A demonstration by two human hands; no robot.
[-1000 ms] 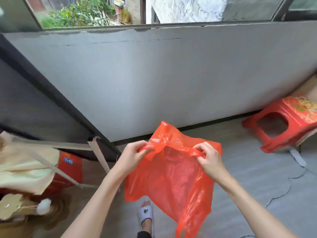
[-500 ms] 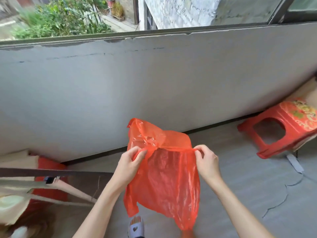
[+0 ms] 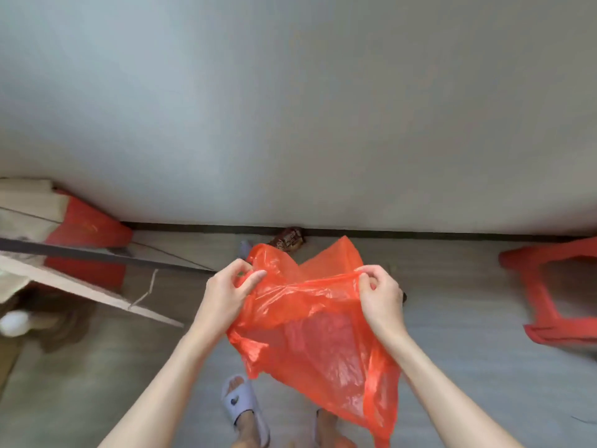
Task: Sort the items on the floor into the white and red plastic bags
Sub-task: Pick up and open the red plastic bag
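Sorting looks barely begun, nothing bagged that I can see. Left edge: cardboard box [image 3: 26,202] with red packaging [image 3: 87,226] beside it, contents not readable. Left hand [image 3: 226,294] pinches one side of the red bag [image 3: 310,337] mouth, fingers curled on the plastic. Bag hangs in the air over the floor [image 3: 468,318] in front of the person, looks see-through and empty. Behind it, against the wall base, a brown snack wrapper [image 3: 289,239] lies on the floor, likely first to sort. Right hand [image 3: 381,297] pinches the other side of the mouth, pulling it apart. Far right: red stool [image 3: 549,286] on its side. White bag not in view
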